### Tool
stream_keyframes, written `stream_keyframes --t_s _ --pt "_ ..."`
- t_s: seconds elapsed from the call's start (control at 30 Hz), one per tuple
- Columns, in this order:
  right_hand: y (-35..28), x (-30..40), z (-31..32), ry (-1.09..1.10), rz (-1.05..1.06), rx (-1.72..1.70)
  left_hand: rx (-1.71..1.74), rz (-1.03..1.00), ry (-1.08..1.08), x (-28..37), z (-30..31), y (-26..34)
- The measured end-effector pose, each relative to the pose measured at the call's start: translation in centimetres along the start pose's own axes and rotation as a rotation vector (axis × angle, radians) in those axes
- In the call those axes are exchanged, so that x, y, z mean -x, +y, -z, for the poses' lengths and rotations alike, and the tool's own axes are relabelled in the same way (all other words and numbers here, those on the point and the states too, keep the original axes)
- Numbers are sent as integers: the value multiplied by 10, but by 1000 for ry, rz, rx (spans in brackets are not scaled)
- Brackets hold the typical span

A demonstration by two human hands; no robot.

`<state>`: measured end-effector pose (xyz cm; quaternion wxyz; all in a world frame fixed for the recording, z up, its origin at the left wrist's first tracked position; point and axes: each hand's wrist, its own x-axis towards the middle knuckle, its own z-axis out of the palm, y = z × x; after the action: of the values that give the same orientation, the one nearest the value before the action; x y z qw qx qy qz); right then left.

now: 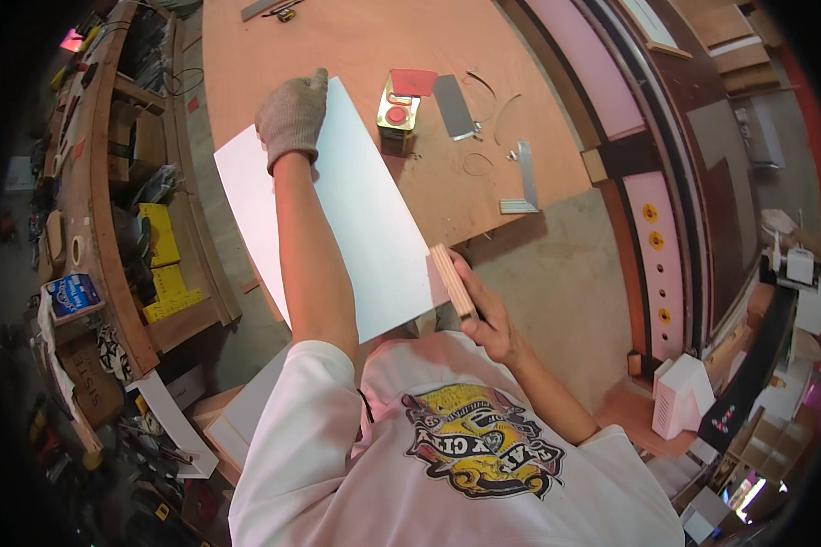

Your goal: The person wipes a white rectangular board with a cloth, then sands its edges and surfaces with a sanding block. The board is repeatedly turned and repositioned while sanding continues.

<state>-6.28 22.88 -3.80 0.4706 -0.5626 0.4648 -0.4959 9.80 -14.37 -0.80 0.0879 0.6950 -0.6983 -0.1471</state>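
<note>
A white rectangular panel [359, 225] lies at a slant over the near left part of a wooden worktable [479, 34]. My left hand [291, 116], in a grey-brown knitted glove, is at the panel's far end, its fingers curled near the edge; whether it grips the edge is hidden. My bare right hand [489, 311] holds a small wooden block [453, 282] with layered edges beside the panel's near right corner. A metal can with a red cap [397, 115] stands beyond the panel, with a red piece [414, 82] against it. A grey rectangular piece [454, 106] lies to its right.
A metal try square [528, 181] lies at the table's near right corner. A tape measure [285, 14] is at the far end. Shelving with yellow boxes [161, 236] runs along the left. A long framed panel [640, 205] stands on the right.
</note>
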Motion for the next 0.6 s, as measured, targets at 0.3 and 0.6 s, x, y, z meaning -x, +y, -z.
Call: stream_keyframes --t_s 0.3,0.6 --pt "17 -9 -2 -88 165 164 -102 133 80 5 -1 9" --pt "44 -121 -12 25 318 72 -158 137 110 -6 -9 16"
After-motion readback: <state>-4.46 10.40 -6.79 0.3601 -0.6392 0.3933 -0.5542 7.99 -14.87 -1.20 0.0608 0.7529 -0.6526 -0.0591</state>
